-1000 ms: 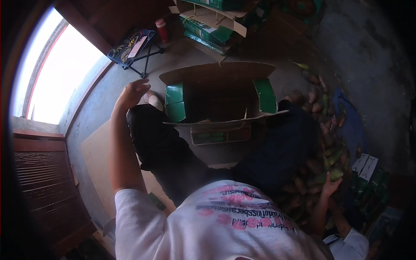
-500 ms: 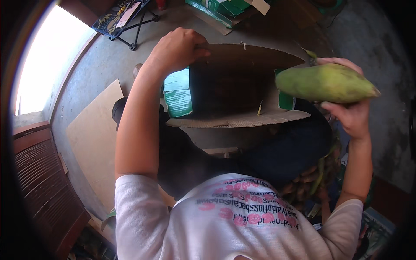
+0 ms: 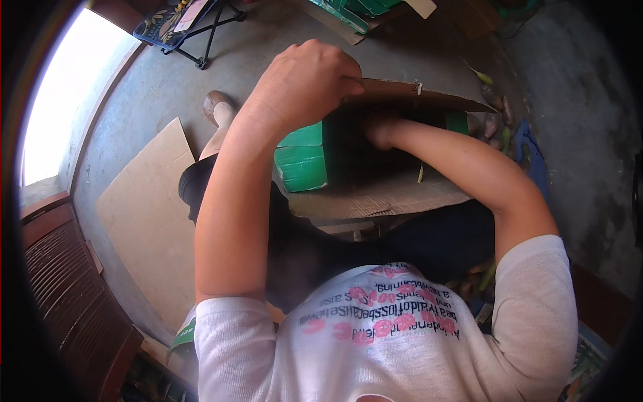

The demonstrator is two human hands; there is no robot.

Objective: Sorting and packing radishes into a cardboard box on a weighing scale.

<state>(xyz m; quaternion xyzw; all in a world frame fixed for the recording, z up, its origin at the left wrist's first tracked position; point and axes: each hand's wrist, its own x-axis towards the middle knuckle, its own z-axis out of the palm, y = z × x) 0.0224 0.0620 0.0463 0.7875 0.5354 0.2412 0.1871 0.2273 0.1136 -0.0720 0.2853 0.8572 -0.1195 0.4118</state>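
A cardboard box (image 3: 388,204), brown inside with green outer flaps, lies open in front of me between my legs. The fingers of my left hand (image 3: 311,77) are closed on the edge of its far flap, holding it up. Deep in the opening is my right hand (image 3: 382,130), reaching in from the right. Its fingers are lost in the dark interior, so what they hold cannot be seen. A small yellowish scrap (image 3: 420,173) sticks on the near flap.
Several vegetables (image 3: 492,127) lie on the floor right of the box, beside a blue cloth (image 3: 531,157). A flat cardboard sheet (image 3: 144,208) lies to the left. A folding stool (image 3: 181,27) and another green carton (image 3: 362,13) stand farther off.
My right hand has moved left and down into the box; the large green gourd-like fruit it held has gone out of sight. My left hand and the flap have shifted right.
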